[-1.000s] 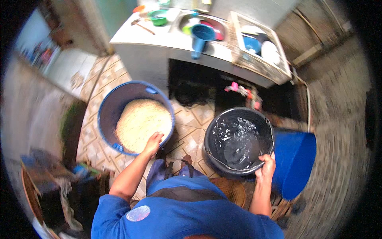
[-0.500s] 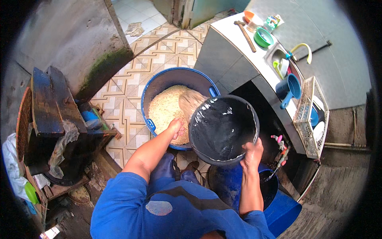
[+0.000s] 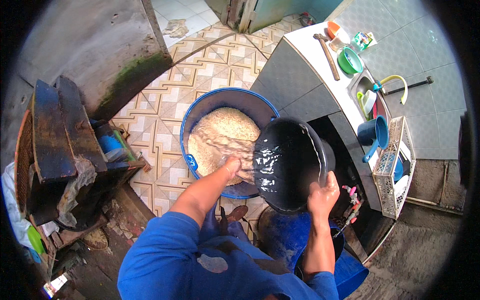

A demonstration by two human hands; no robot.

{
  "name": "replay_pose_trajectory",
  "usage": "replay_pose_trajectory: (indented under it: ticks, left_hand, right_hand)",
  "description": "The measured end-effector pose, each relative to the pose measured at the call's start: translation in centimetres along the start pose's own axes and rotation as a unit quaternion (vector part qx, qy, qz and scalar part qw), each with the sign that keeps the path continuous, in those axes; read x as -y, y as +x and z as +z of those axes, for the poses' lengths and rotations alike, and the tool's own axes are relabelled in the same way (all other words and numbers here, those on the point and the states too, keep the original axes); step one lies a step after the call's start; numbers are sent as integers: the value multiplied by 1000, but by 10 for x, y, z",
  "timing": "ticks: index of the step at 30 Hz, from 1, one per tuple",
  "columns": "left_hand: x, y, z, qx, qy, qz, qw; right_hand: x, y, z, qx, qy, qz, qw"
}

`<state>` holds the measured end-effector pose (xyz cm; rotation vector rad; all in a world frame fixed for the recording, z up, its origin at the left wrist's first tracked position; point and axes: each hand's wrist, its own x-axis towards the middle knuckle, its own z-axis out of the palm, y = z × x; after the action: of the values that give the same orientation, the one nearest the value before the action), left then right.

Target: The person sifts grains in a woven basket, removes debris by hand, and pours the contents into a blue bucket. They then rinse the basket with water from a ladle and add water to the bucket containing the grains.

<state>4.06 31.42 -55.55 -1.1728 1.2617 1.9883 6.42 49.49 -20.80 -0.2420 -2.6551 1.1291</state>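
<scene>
My right hand (image 3: 321, 194) grips the near right rim of a black basin (image 3: 290, 170), which is tipped to the left. A broad stream of water (image 3: 220, 145) runs from its lip into a large round tub (image 3: 229, 92) with a blue rim. Pale beige grains (image 3: 230, 120) fill the bottom of that tub; their exact kind is too small to tell. My left hand (image 3: 230, 167) reaches over the tub's near side into the falling water beside the basin's lip. It looks open and holds nothing I can see, though the water partly hides its fingers.
To the right runs a counter with a hammer (image 3: 327, 56), green bowl (image 3: 349, 61), sink (image 3: 361, 89), blue dipper (image 3: 374, 134) and dish rack (image 3: 391, 167). Below it is a tap (image 3: 352, 205) near a blue drum (image 3: 280, 237). Dark wooden planks (image 3: 52, 130) stand at the left.
The basin has tipped further and shifted right in the picture. The stream has grown wider and spreads left across the grains. My left hand has moved right, into the water.
</scene>
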Motion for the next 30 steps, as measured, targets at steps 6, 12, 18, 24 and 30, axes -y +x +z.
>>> replay_pose_trajectory:
  ticks: [6,12,18,24,30]
  left_hand:
    - [23,6,42,64,91,-12,994]
    - [60,110,85,42,178,-48,982]
    - [-11,223,-9,182,100,489,847]
    - [-124,26,21,33,24,62,997]
    - [-110,26,-42,98,-66,55,991]
  right_hand:
    - [4,-2,-1,-42,-124,-131,983]
    - [19,-7,7,-81,-188,-244,948]
    - [42,-5,24,-61,-123,-415,899]
    - [26,-12,-2,-64,-110,-425,896]
    - [10,-56,-70,-78,-63,-429,898]
